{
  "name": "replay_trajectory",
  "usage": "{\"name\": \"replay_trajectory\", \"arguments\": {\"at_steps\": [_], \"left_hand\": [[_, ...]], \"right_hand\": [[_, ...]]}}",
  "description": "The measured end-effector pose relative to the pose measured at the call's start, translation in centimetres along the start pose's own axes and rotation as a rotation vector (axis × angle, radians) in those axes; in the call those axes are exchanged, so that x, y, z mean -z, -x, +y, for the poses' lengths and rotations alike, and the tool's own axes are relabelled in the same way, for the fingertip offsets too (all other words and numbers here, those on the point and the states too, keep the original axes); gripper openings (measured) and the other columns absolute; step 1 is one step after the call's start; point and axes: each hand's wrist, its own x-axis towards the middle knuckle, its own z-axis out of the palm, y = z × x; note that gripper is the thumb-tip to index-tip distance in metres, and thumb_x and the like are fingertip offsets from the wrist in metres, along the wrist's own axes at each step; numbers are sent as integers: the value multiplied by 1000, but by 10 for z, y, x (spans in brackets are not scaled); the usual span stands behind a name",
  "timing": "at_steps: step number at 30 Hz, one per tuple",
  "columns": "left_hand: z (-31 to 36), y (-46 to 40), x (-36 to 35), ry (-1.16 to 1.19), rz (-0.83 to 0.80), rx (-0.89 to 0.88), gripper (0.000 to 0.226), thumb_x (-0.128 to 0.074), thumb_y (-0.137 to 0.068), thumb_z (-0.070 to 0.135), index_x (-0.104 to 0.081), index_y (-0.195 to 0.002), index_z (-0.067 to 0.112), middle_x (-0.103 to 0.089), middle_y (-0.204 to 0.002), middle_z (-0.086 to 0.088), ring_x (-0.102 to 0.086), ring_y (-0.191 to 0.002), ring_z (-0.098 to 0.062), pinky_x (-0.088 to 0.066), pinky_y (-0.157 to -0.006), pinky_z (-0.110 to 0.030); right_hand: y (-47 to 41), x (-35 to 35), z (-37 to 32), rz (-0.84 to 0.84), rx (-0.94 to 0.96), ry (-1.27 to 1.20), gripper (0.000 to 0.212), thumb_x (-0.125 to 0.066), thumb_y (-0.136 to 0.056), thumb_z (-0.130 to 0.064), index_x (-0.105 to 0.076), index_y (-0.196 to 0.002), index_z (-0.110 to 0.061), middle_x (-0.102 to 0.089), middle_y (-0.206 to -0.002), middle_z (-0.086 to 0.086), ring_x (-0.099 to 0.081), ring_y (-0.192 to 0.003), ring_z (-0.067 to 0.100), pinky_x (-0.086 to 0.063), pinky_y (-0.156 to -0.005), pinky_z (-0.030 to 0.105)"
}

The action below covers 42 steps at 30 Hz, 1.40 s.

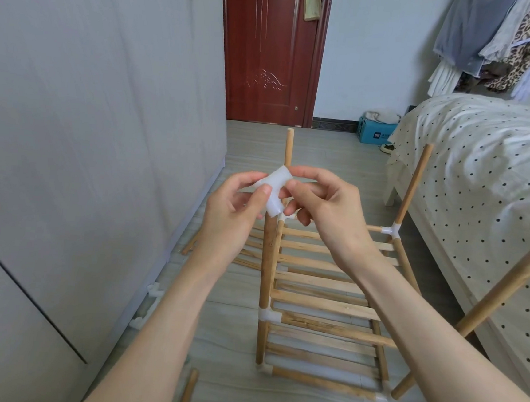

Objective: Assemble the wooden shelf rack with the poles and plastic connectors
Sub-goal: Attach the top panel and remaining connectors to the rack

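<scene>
I've got the white plastic connector [274, 190] right at the top of the near upright pole [267, 265], its lower socket sitting on the pole's tip. My left hand [235, 212] pinches it from the left, thumb across its front. My right hand [324, 206] pinches it from the right, fingers curled round its upper end. That pole stands at the front left corner of the half-built rack [325, 302], which is on the floor [232, 342] between my forearms, slatted shelves crossing from left to right. Behind my hands another pole [288, 148] rises straight up, and a third [414, 185] leans at the back right out of a white joint [390, 231]. A fourth pole [484, 313] slants out at the right, close to the bed with the dotted cover [484, 175]. Spare slats [246, 247] lie on the floor near the grey wardrobe [85, 153], with two loose connectors [153, 290] at its foot. Red door [270, 50] straight ahead.
</scene>
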Motion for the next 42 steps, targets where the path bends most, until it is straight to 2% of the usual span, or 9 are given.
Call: {"name": "replay_trajectory", "arguments": {"at_steps": [9, 13, 17, 21, 27, 31, 34, 40, 42], "left_hand": [[3, -1, 1, 142, 25, 74, 25, -56, -93, 22, -55, -113, 37, -70, -86, -1, -61, -66, -8, -50, -66, -22], [5, -1, -2, 230, 49, 166, 16, -56, -94, 19, -60, -108, 24, -70, -77, -2, -61, -60, -12, -49, -55, -22], [1, -1, -3, 1, 4, 186, 22, -52, -95, 29, -67, -104, 17, -63, -63, 11, -54, -58, 0, -42, -56, -19], [-2, 1, -2, -280, -22, 106, 28, -46, -96, 34, -65, -75, 36, -63, -64, 25, -53, -62, 10, -42, -67, -23], [-3, 1, 0, -307, -86, 70, 22, -50, -94, 23, -67, -94, 37, -63, -74, 23, -55, -77, -1, -41, -65, -7], [-5, 1, 1, -351, -131, 46, 21, -57, -91, 20, -65, -99, 37, -65, -91, 17, -54, -81, -3, -43, -68, -17], [-10, 0, 1, -375, -95, 33, 21, -61, -88, 20, -61, -91, 41, -64, -91, 6, -50, -78, -7, -38, -67, -21], [-17, -2, 0, -333, -12, 56, 21, -65, -85, 20, -60, -84, 39, -65, -84, 18, -54, -75, 5, -40, -67, -11], [-20, -2, 0, -310, -1, 76, 19, -66, -85, 18, -61, -86, 35, -66, -85, 14, -59, -81, 2, -46, -73, -16]], "right_hand": [[2, 1, -1, -70, 13, 13, 14, -63, -87, -12, -65, -100, -16, -70, -70, -10, -58, -60, -4, -42, -57, 10], [2, 1, -1, -112, 68, 97, 20, -66, -84, -11, -64, -101, -21, -66, -80, -14, -59, -76, -9, -44, -68, 7], [-2, 3, 2, -3, 41, 184, 10, -66, -85, -17, -64, -90, -26, -64, -77, -12, -57, -72, -8, -43, -70, 8], [-6, 5, 3, 73, -180, -18, 16, -62, -89, -25, -65, -88, -9, -63, -76, 4, -57, -67, 11, -46, -60, 19], [-8, 1, 7, 112, -380, -110, 31, -64, -88, -29, -65, -93, 1, -62, -71, 7, -56, -66, 16, -47, -51, 17], [-12, 0, 7, 151, -403, -115, 31, -65, -87, -29, -67, -89, 2, -62, -61, 4, -53, -64, 18, -46, -51, 18], [-14, -1, 7, 131, -373, -128, 22, -63, -89, -25, -66, -85, -4, -65, -68, 5, -58, -59, 13, -47, -50, 17], [-15, -1, 10, 66, -288, -92, 25, -62, -90, -25, -65, -100, -2, -68, -80, 5, -63, -64, 10, -48, -59, 20], [-15, 0, 13, 49, -270, -58, 25, -63, -88, -24, -64, -103, -4, -68, -81, 4, -64, -67, 9, -48, -62, 22]]}}
